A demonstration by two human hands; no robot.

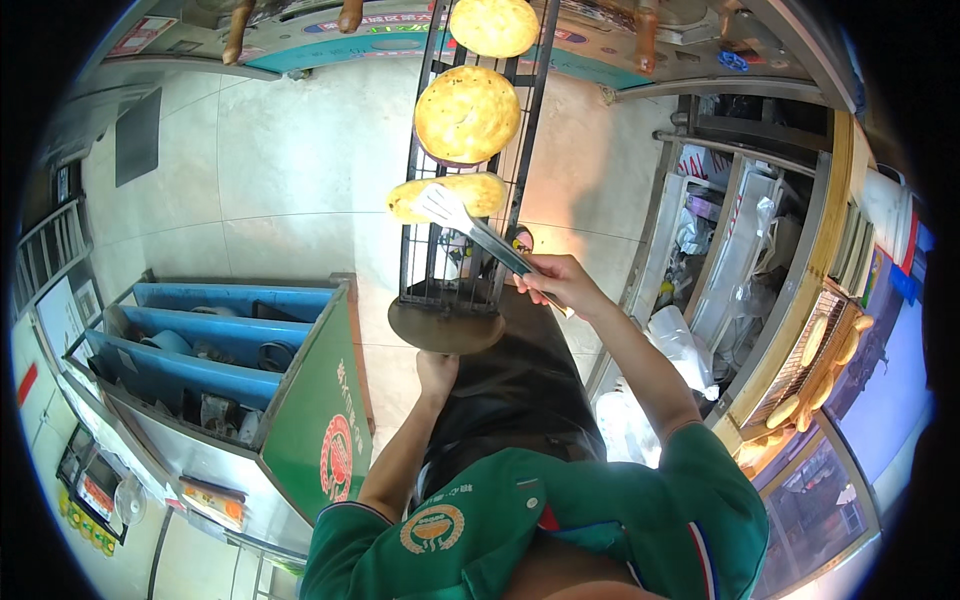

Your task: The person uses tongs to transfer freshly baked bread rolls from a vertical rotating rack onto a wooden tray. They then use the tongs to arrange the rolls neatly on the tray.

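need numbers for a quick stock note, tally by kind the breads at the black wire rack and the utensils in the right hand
Flatbreads in view at the black wire rack: 3
Slotted utensil in the right hand: 1
Total: 4

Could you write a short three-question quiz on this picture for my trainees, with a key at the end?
1. Which of the person's hands holds the long utensil with a pale slotted head and black handle?
2. True or false: the open cabinet with blue-walled compartments stands to the person's left.
3. How many golden flatbreads show along the black metal wire rack: (a) one, (b) three or (c) five?

Key: 1. The right hand. 2. True. 3. (b) three.
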